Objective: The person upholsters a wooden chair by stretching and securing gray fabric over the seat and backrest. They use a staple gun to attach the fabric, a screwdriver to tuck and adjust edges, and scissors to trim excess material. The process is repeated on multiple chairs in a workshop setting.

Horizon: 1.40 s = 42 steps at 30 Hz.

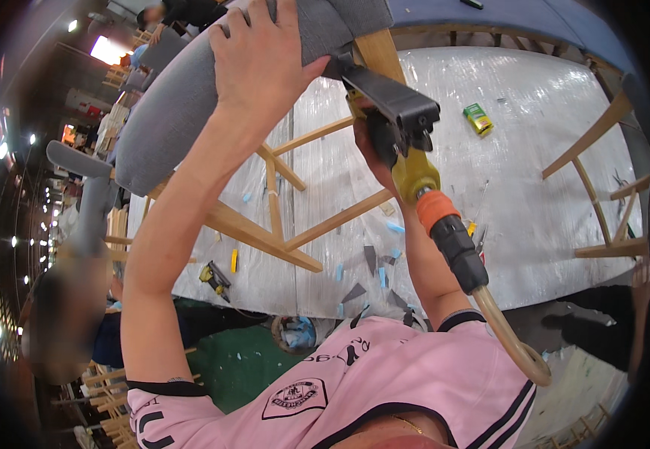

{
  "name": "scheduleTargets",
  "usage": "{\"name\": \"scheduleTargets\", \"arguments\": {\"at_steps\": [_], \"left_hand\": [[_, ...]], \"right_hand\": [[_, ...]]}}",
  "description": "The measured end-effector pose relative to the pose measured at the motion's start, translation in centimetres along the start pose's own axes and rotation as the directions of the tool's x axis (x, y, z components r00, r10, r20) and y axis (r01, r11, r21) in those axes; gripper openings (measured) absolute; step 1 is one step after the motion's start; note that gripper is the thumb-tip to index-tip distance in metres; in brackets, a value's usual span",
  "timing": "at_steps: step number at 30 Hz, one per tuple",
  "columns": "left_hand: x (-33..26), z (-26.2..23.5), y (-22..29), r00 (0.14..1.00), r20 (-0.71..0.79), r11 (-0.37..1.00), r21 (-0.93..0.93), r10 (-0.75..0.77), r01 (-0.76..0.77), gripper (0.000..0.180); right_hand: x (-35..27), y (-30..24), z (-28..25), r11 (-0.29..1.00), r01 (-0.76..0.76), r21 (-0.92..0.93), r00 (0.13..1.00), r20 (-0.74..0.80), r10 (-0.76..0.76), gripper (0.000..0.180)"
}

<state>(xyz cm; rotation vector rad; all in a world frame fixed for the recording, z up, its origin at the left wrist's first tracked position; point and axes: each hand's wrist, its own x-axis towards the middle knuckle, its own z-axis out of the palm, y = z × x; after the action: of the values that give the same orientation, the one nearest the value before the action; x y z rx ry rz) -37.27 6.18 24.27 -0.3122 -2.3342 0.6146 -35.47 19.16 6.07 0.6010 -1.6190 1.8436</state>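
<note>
- Head view: on the plastic-covered workbench (535,135) lie a small green box (478,118), blue and grey scraps (382,273), a yellow-and-black tool (216,277) and a second wooden chair frame (602,194) at the right edge.
- The person's own left forearm crosses in front of the bench and part of the chair legs (280,217).
- The grey upholstered chair (175,105) lies tipped on the bench, pale wooden legs pointing toward the person.
- The left hand (261,56) presses spread on the grey seat.
- The right hand (374,153), mostly hidden, is wrapped around a pneumatic stapler (400,127), its nose at the seat's edge beside a leg; an orange fitting and tan air hose (508,337) trail down.
- Around it: a dim workshop with ceiling lights and stacked wooden frames at left.
</note>
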Motion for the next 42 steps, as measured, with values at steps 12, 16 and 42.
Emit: {"name": "scheduleTargets", "arguments": {"at_steps": [12,16,42], "left_hand": [[-1.1,-0.6,2.5,0.996,-0.007,0.994,0.067,-0.084,0.084,0.096],[-1.9,-0.8,0.7,0.997,0.032,0.992,0.106,0.067,-0.070,0.097],[-2.5,0.2,-0.9,0.994,-0.044,0.995,-0.012,0.098,-0.099,0.105]], "right_hand": [[-0.3,0.9,1.1,0.979,-0.062,0.192,0.998,0.017,0.060,0.040],[-0.5,0.6,1.8,0.988,-0.043,0.149,0.998,-0.041,0.049,0.039],[-0.3,0.0,2.5,0.997,-0.011,0.082,0.998,0.058,0.006,0.021]]}}
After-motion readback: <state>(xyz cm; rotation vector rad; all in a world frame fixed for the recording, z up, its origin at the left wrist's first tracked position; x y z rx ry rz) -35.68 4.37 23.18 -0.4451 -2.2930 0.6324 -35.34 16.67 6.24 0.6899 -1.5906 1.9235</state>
